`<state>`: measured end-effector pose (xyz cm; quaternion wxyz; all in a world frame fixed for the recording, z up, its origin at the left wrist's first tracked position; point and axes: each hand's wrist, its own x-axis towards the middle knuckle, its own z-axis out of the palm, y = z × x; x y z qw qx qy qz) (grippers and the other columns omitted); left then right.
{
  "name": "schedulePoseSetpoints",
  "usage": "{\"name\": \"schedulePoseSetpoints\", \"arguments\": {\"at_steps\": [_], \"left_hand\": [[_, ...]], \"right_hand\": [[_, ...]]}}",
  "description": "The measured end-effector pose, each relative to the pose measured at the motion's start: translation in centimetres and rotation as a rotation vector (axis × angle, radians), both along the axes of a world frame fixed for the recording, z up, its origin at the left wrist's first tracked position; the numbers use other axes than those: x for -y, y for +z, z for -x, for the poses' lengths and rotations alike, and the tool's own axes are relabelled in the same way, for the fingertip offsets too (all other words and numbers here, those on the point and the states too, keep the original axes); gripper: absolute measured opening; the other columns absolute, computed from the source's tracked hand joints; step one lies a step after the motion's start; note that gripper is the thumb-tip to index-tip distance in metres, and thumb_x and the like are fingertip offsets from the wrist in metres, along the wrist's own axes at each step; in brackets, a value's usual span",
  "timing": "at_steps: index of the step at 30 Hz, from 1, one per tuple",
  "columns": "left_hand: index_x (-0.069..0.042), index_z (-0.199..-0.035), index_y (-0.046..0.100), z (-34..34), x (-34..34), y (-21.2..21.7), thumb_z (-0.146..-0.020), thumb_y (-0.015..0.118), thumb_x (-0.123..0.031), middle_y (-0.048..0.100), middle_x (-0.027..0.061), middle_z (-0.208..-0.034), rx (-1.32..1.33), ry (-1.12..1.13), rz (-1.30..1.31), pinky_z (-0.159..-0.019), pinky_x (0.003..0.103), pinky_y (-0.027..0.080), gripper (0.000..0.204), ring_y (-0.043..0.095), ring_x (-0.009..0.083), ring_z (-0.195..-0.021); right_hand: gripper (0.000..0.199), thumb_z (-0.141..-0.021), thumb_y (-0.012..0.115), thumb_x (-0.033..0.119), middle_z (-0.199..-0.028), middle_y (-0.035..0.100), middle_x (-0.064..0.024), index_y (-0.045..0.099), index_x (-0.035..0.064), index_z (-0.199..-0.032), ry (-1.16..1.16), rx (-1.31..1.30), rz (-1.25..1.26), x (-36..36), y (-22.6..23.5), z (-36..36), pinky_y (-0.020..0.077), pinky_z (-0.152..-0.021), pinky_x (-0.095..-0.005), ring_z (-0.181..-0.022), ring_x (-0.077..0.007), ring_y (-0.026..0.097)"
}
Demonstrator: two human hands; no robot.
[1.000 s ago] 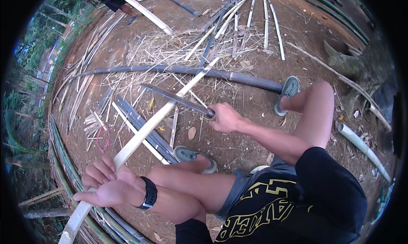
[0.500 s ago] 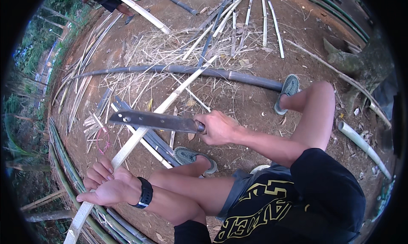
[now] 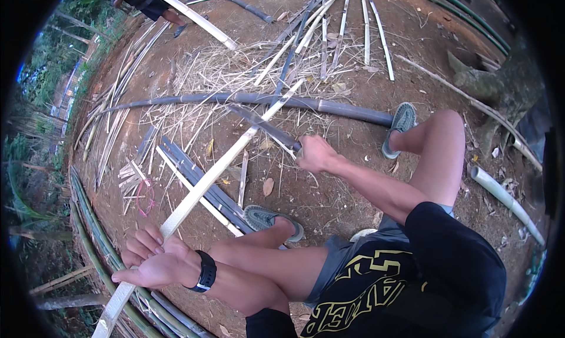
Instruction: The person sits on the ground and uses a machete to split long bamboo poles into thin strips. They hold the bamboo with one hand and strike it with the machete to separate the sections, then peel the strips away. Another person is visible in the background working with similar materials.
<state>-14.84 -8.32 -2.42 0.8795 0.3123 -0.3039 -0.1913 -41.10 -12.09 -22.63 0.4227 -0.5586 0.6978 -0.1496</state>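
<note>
A long pale split bamboo strip (image 3: 203, 186) slants from the lower left up to the middle of the head view. My left hand (image 3: 160, 262), palm turned up and fingers curled, grips its near part; the strip passes behind the palm. In my right hand (image 3: 318, 154) is the handle of a machete (image 3: 278, 134). Its dark blade lies across the strip near the far end. Beneath that far end runs a dark bamboo pole (image 3: 347, 109) on the ground, close to my right shoe (image 3: 404, 118).
Dark split strips (image 3: 220, 198) lie beside my left shoe (image 3: 259, 217). Pale shavings (image 3: 218, 67) and fanned strips (image 3: 366, 37) cover the ground ahead. Green poles (image 3: 88, 229) lie at left, a cut bamboo length (image 3: 506, 202) at right. Another person (image 3: 154, 2) stands far left near a pale strip (image 3: 200, 21).
The machete has slid away from me along the strip toward its far end, and its blade is angled differently. My left hand has barely moved and keeps its grip.
</note>
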Motion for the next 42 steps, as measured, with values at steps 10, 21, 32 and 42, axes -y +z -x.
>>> {"name": "schedulePoseSetpoints", "arguments": {"at_steps": [10,21,32,42], "left_hand": [[-0.017,-0.057,0.023,-2.1,-0.7,0.0,-0.098,0.027,-0.059,0.019,-0.0006,-0.049,-0.031,-0.016,0.002,-0.045,0.026,0.017,0.059,0.018,0.0125,-0.044],[-0.016,-0.055,0.028,-7.0,-1.7,-1.0,-0.099,0.026,-0.058,0.019,-0.0004,-0.049,-0.060,-0.075,-0.015,-0.046,0.028,0.018,0.060,0.018,0.0128,-0.044],[-0.017,-0.055,0.025,-6.8,-0.7,-1.2,-0.099,0.023,-0.058,0.018,-0.0009,-0.049,-0.052,-0.040,-0.047,-0.045,0.026,0.017,0.060,0.016,0.0125,-0.043],[-0.016,-0.053,0.025,-12.2,-0.8,-1.1,-0.080,0.024,-0.084,0.023,-0.0008,-0.048,-0.241,0.057,-0.046,-0.044,0.029,0.025,0.073,0.021,0.0139,-0.044]], "right_hand": [[0.023,-0.071,0.055,0.005,-0.068,0.062,-0.0175,0.058,-0.0061,-0.091,0.035,0.049,0.063,1.3,-3.3,1.1,0.0567,-0.069,-0.0419,-0.066,-0.0286,0.065],[0.029,-0.077,0.054,0.006,-0.086,0.067,-0.0191,0.064,-0.0049,-0.102,-0.054,-0.152,-0.132,3.6,-8.1,5.8,0.0578,-0.073,-0.0390,-0.078,-0.0284,0.068],[0.012,-0.071,0.059,0.011,-0.076,0.064,-0.0193,0.056,0.0008,-0.076,-0.110,-0.045,-0.080,6.1,-11.6,4.5,0.0536,-0.072,-0.0426,-0.071,-0.0317,0.064],[0.023,-0.075,0.066,0.022,-0.075,0.063,-0.0179,0.057,0.0009,-0.078,0.108,0.166,0.209,2.5,-2.5,2.0,0.0518,-0.074,-0.0421,-0.072,-0.0289,0.064]]}}
